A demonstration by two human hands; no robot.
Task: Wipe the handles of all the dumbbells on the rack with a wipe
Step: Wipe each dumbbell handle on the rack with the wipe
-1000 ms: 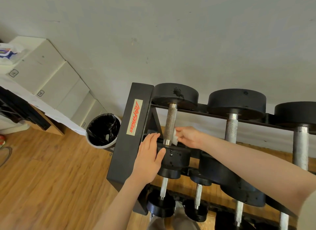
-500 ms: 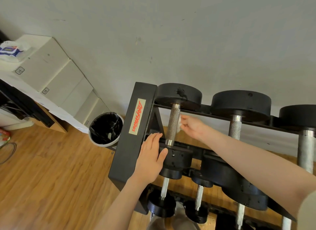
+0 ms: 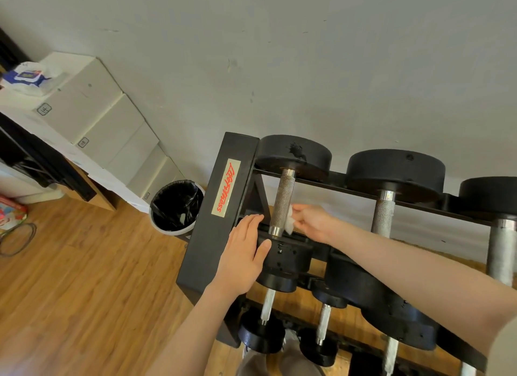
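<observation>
- Head view. Grey painted wall (image 3: 279, 53), scuffed; warm wood-plank floor (image 3: 70, 277) below it.
- Black steel dumbbell rack (image 3: 215, 221) against the wall, boxy end post with a cream sticker in red script.
- Leftmost dumbbell (image 3: 293, 154) on the rack's top tier: round black matte plates, knurled grey metal handle (image 3: 282, 205) with a polished collar at its near end.
- Right hand (image 3: 310, 221) pinches a small white wipe (image 3: 289, 221) between fingertips and thumb, wipe pressed to the right side of that handle, low on it, near the collar.
- Left hand (image 3: 243, 252) lies flat, fingers straight, on the rack's end post and the dumbbell's near plate; it holds nothing.
- Right of that dumbbell, two bigger dumbbells (image 3: 394, 174) with pale rough handles; the right forearm crosses in front of their near plates. Smaller ones on the lower tier.
- Left of the rack: white bin with a black liner (image 3: 176, 205), stacked white boxes (image 3: 92, 115), a wipe packet (image 3: 26, 77) on top.
- Versus half a second ago: wipe has slid down from the handle's upper part toward the collar; left hand unmoved.
</observation>
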